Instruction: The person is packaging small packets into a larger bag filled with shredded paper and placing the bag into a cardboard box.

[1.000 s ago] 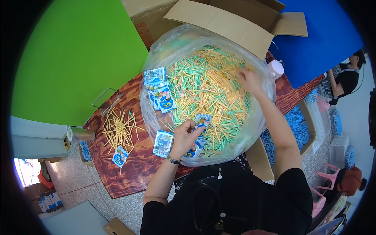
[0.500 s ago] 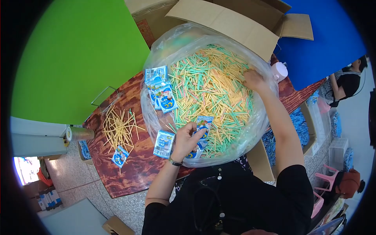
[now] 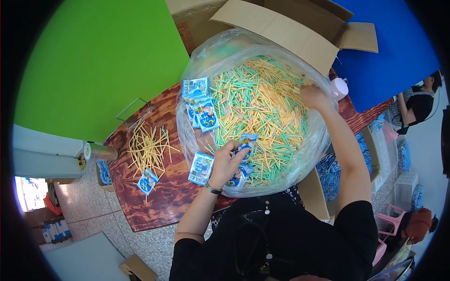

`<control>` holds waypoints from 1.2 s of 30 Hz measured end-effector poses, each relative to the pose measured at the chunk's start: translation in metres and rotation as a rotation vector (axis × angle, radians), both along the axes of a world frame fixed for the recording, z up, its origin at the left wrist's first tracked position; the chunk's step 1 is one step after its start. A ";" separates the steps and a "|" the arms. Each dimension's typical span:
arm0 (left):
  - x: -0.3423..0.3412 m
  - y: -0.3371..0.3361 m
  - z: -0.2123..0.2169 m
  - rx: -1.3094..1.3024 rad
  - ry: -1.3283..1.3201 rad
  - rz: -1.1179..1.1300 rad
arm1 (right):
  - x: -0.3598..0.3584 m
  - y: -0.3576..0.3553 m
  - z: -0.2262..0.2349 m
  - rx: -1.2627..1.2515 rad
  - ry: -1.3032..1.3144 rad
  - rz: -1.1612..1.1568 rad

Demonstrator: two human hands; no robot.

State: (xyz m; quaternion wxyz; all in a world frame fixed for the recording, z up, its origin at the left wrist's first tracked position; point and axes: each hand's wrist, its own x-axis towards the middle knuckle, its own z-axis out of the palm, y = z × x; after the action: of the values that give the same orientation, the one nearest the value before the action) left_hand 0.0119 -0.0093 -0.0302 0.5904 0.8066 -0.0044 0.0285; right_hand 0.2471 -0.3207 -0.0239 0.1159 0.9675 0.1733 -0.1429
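Note:
A big clear plastic bag [image 3: 316, 152] lies opened out around a heap of thin yellow, green and pink sticks [image 3: 258, 107]. My left hand [image 3: 224, 164] is over the near left edge of the heap, with a small blue-and-white packet [image 3: 248, 140] pinched between thumb and fingers. Below that hand lies another blue packet [image 3: 240, 174], and a white-and-blue packet [image 3: 201, 168] rests to its left. At the far right side of the heap is my right hand [image 3: 315, 97], its fingers curled in against the sticks; what the fingertips hold is hidden.
Several blue packets [image 3: 202, 110] overlap on the bag's left side. Loose yellow sticks [image 3: 149, 147] and one packet [image 3: 147, 181] lie on the reddish wooden table [image 3: 140, 208]. Beyond the bag stands an open cardboard box [image 3: 281, 35]; a pale pink cup [image 3: 339, 89] is at right.
The view has shifted a little, moving the scene slightly rightward. My right hand has drawn back slightly at the heap's edge. My left hand keeps its hold on the packet.

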 end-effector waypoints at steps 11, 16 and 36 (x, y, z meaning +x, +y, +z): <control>0.012 0.001 0.012 0.343 -0.561 0.169 | -0.089 0.078 0.136 0.816 0.668 0.251; 0.011 0.006 0.013 0.325 -0.585 0.220 | -0.110 0.111 0.158 0.711 0.695 0.387; 0.005 0.014 0.031 0.432 -0.719 0.158 | -0.147 0.162 0.173 0.074 0.028 0.752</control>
State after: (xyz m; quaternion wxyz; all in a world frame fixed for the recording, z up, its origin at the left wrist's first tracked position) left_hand 0.0170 0.0046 0.0010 0.3646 0.8484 -0.1542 0.3515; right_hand 0.0997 -0.1582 0.1495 0.1230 0.8378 0.5229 -0.0973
